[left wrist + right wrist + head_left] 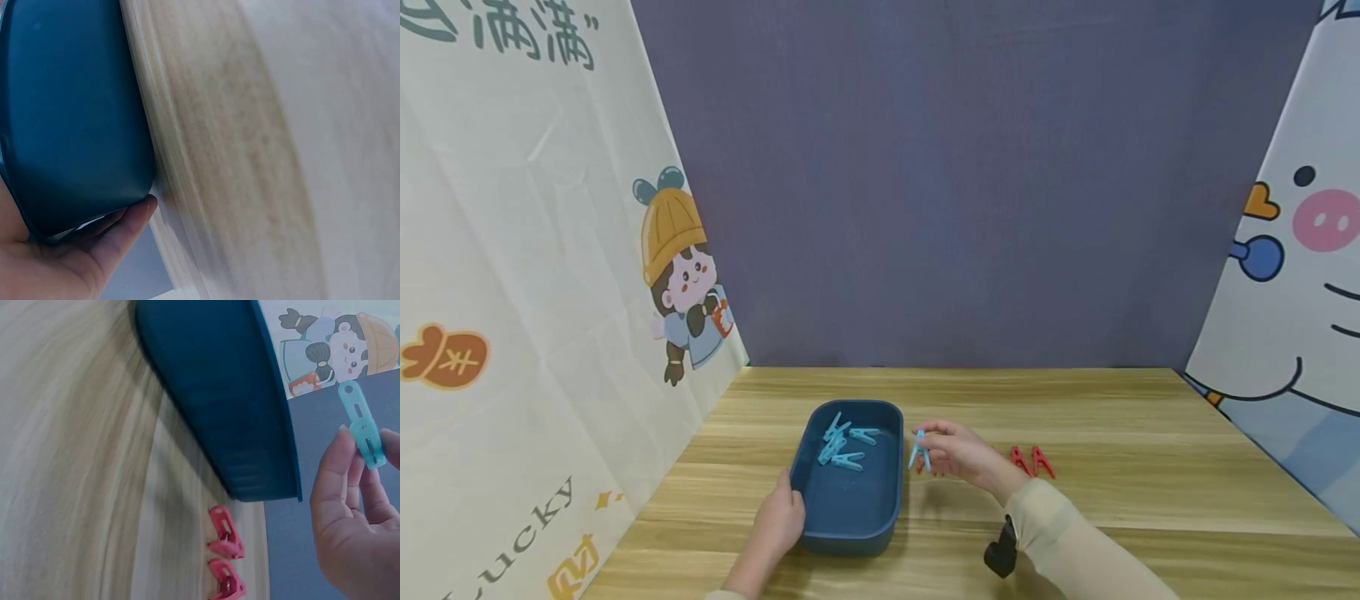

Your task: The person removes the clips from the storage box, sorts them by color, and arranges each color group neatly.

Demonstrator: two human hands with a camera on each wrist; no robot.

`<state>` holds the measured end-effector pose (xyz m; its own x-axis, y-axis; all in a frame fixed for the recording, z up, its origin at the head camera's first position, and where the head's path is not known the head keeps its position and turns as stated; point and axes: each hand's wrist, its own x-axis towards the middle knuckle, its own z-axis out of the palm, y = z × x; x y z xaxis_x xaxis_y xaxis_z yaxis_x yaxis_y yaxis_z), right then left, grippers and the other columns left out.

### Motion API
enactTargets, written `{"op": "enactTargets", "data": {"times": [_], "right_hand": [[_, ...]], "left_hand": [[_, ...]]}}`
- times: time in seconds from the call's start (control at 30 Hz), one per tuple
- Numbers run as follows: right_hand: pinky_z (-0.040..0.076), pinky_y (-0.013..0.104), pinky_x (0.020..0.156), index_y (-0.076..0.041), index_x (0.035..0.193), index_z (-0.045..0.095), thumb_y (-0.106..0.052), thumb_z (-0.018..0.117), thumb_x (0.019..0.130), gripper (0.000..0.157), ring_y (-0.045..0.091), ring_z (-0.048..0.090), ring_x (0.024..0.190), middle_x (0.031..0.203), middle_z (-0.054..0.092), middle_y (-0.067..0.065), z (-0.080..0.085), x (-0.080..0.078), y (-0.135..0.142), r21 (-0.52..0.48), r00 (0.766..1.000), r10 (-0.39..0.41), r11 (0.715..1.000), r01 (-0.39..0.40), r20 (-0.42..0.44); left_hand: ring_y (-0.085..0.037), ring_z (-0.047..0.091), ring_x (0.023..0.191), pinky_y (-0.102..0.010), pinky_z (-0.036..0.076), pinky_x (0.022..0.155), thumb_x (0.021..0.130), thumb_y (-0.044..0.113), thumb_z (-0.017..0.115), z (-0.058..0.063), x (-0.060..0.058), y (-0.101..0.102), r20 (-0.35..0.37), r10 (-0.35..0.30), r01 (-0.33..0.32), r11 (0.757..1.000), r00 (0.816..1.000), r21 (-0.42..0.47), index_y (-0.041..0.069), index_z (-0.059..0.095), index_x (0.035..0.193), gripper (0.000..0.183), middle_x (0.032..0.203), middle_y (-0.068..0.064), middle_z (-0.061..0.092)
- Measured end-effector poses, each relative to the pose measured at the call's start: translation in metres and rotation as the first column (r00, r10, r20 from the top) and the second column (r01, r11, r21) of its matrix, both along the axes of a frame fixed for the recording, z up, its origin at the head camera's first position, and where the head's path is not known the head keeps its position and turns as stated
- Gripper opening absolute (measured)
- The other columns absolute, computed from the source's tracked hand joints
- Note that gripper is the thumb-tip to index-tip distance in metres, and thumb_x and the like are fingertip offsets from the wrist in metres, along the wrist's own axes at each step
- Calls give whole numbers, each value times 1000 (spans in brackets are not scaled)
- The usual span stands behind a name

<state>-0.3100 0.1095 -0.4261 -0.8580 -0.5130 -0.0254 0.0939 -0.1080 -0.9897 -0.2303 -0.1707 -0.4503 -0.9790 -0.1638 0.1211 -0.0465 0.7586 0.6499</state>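
My left hand (780, 515) grips the left wall of a dark blue plastic bin (850, 510) near its front corner. In the left wrist view, its fingers wrap under the bin wall. Several light blue clothespins (847, 462) lie loosely inside, toward the far half. Just right of the bin, my right hand (962, 454) pinches one light blue clothespin (364, 434) between thumb and fingertips, above the table. Red clothespins (226, 532) lie on the table below that hand, partly hidden by it in the head view.
Two more red clothespins (1042, 461) rest on the wooden table (1112, 500) right of my right hand. A grey-blue cloth backdrop (962, 183) stands behind the table. Printed cartoon sheets hang along the left and right sides.
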Motion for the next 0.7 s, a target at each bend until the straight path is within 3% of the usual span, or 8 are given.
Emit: {"op": "enactTargets", "data": {"times": [0.33,0.57,0.7], "right_hand": [[52,25,62,8,120,49,-11,57,89,37,10,60,67,80,63,4,-14,3,9,41,999,-35,999,35,-16],[53,26,62,4,112,54,-8,58,87,27,10,61,66,78,64,2,-25,2,9,60,998,-57,997,58,-24],[53,27,63,7,113,52,-8,59,86,32,11,61,66,81,64,3,-27,4,10,73,998,-45,996,48,-36]], "left_hand": [[-50,40,115,-56,38,92,92,4,30,1,0,0,0,-6,6,1000,1000,-4,-23,26,130,47,125,-41,38],[-50,43,112,-56,39,90,91,3,31,0,1,-1,-27,-16,15,1000,1000,-17,-24,28,128,46,122,-42,41],[-50,43,112,-55,40,90,92,4,31,0,1,0,-27,-14,13,1000,1000,-14,-24,28,128,46,122,-41,41]]}}
